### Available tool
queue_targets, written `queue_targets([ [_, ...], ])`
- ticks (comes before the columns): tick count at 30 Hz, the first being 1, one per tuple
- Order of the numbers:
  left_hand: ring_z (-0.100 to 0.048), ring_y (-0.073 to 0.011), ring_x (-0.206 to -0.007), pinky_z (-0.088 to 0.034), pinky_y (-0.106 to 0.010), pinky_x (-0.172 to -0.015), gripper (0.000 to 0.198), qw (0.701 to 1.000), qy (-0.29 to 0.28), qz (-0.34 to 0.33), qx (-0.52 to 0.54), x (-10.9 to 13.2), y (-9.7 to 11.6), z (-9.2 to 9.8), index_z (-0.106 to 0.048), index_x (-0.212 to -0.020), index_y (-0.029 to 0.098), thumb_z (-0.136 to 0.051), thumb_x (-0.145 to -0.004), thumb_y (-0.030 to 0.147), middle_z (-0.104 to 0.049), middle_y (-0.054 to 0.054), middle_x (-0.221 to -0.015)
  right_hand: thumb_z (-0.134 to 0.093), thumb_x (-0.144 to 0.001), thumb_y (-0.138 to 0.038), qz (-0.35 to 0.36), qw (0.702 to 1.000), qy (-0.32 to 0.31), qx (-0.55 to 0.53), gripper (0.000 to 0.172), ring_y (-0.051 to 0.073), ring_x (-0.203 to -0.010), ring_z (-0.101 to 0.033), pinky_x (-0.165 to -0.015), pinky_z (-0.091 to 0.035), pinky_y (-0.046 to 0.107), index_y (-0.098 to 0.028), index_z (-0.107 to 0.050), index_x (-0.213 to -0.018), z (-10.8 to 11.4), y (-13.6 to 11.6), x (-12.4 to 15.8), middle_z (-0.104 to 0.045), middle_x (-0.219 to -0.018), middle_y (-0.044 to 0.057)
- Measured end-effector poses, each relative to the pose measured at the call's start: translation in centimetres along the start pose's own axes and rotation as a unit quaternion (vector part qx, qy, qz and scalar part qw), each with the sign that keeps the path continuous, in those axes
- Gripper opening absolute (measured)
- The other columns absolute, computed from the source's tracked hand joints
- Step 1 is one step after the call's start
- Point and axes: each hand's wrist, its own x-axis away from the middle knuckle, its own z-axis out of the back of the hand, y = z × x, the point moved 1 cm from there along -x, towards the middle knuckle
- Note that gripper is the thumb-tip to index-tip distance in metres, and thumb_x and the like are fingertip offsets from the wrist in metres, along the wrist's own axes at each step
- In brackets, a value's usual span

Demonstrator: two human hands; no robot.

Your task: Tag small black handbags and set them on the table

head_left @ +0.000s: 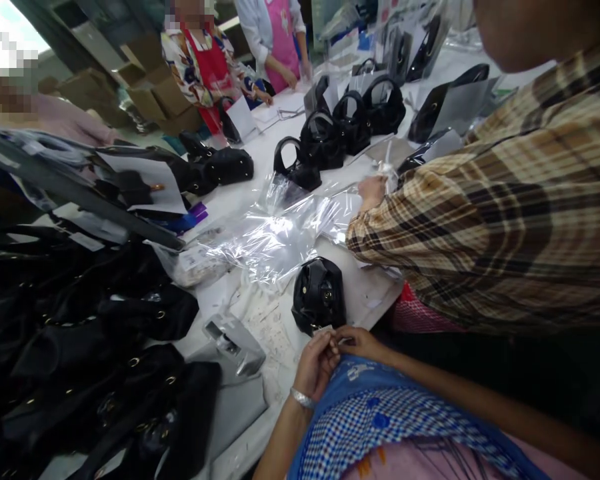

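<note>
A small black handbag [319, 293] with gold-coloured fittings sits on the white table right in front of me. At its near edge, a small white tag [324, 331] shows just above my fingertips. My left hand [316, 365], with a silver bracelet on the wrist, is closed, its fingertips pinching at the tag. My right hand [359, 343] comes in from the other side, fingers bent and pinched together at the same spot. What lies between the fingertips is partly hidden.
Black bags [80, 320] are heaped on the left. Beside them stands a grey-white dispenser-like object [235, 343]. Clear plastic film [280, 233] covers the table's middle, with several black handbags [323, 137] behind. A person in a plaid shirt [430, 220] works close on my right; others stand across.
</note>
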Motion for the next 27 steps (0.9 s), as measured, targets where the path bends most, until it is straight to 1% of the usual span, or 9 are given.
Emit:
queue_targets([
  [2, -0.055, -0.0067, -0.065, -0.048, -0.016, -0.059, 0.03, 0.997, 0.029, -0.025, -0.062, 0.3, 0.2, 0.4, -0.07, -0.09, 0.013, -0.076, -0.071, 0.035, -0.058, -0.002, -0.078, -0.064, -0.074, -0.051, 0.001, 1.0, 0.006, 0.009, 0.036, 0.022, -0.084, -0.066, -0.077, -0.052, 0.034, -0.016, -0.07, -0.082, 1.0, -0.7, 0.8, -0.071, -0.085, 0.006],
  [4, -0.059, -0.0107, -0.073, -0.049, -0.019, -0.06, 0.034, 0.98, 0.094, -0.085, -0.154, 0.6, 0.8, 1.3, -0.07, -0.096, 0.014, -0.074, -0.072, 0.039, -0.063, -0.006, -0.091, -0.06, -0.079, -0.048, -0.008, 0.998, 0.061, 0.028, 0.032, 0.02, -0.078, -0.065, -0.073, -0.052, 0.032, -0.017, -0.068, -0.083, 2.8, -1.4, 1.9, -0.069, -0.079, 0.004],
  [7, -0.062, -0.0171, -0.086, -0.05, -0.022, -0.061, 0.04, 0.916, 0.197, -0.205, -0.282, 0.7, 2.5, 2.7, -0.066, -0.109, 0.019, -0.068, -0.077, 0.043, -0.066, -0.009, -0.103, -0.06, -0.08, -0.047, -0.011, 0.984, 0.175, -0.015, 0.032, 0.021, -0.081, -0.065, -0.073, -0.052, 0.032, -0.018, -0.064, -0.092, 5.7, -2.8, 2.7, -0.07, -0.085, 0.004],
  [9, -0.063, -0.0185, -0.09, -0.051, -0.024, -0.065, 0.04, 0.883, 0.206, -0.265, -0.329, 0.0, 3.8, 3.1, -0.064, -0.114, 0.021, -0.062, -0.08, 0.044, -0.067, -0.009, -0.105, -0.061, -0.079, -0.048, 0.004, 0.975, 0.212, -0.07, 0.035, 0.022, -0.083, -0.066, -0.074, -0.053, 0.032, -0.018, -0.062, -0.098, 6.9, -4.1, 1.9, -0.071, -0.091, 0.006],
  [13, -0.063, -0.016, -0.077, -0.05, -0.027, -0.072, 0.034, 0.844, 0.139, -0.314, -0.412, -2.6, 6.9, 2.4, -0.068, -0.106, 0.02, -0.059, -0.083, 0.042, -0.07, -0.006, -0.095, -0.062, -0.079, -0.046, 0.05, 0.965, 0.257, -0.009, 0.035, 0.023, -0.087, -0.067, -0.077, -0.052, 0.033, -0.019, -0.064, -0.102, 7.2, -6.5, -2.1, -0.071, -0.097, 0.007],
  [16, -0.061, -0.0157, -0.066, -0.048, -0.026, -0.065, 0.03, 0.81, 0.071, -0.272, -0.515, -5.1, 9.3, 1.5, -0.073, -0.095, 0.018, -0.058, -0.081, 0.041, -0.07, -0.003, -0.075, -0.061, -0.08, -0.046, 0.034, 0.957, 0.236, 0.166, 0.034, 0.025, -0.082, -0.068, -0.075, -0.051, 0.034, -0.019, -0.068, -0.101, 6.6, -7.3, -5.3, -0.072, -0.088, 0.008],
  [19, -0.061, -0.0181, -0.068, -0.048, -0.026, -0.066, 0.024, 0.762, -0.013, -0.206, -0.614, -7.3, 11.2, 0.5, -0.075, -0.078, 0.017, -0.064, -0.075, 0.038, -0.067, -0.001, -0.065, -0.06, -0.083, -0.044, 0.057, 0.953, 0.173, 0.241, 0.029, 0.024, -0.085, -0.067, -0.075, -0.05, 0.032, -0.025, -0.069, -0.102, 6.0, -7.7, -7.3, -0.073, -0.089, 0.005],
  [24, -0.056, -0.0166, -0.06, -0.047, -0.027, -0.061, 0.023, 0.712, -0.121, -0.121, -0.681, -9.2, 12.8, -1.7, -0.071, -0.063, 0.014, -0.075, -0.063, 0.037, -0.063, 0.0, -0.056, -0.061, -0.082, -0.038, 0.095, 0.955, 0.135, 0.246, 0.029, 0.022, -0.088, -0.067, -0.077, -0.049, 0.031, -0.025, -0.067, -0.107, 5.8, -8.4, -7.9, -0.072, -0.096, 0.003],
  [27, -0.055, -0.0163, -0.06, -0.047, -0.028, -0.061, 0.025, 0.714, -0.155, -0.077, -0.679, -9.1, 13.2, -2.3, -0.07, -0.062, 0.013, -0.072, -0.069, 0.036, -0.064, -0.002, -0.057, -0.059, -0.083, -0.035, 0.102, 0.952, 0.163, 0.237, 0.026, 0.021, -0.089, -0.065, -0.079, -0.048, 0.031, -0.024, -0.066, -0.106, 6.3, -7.5, -7.0, -0.071, -0.098, 0.003],
])
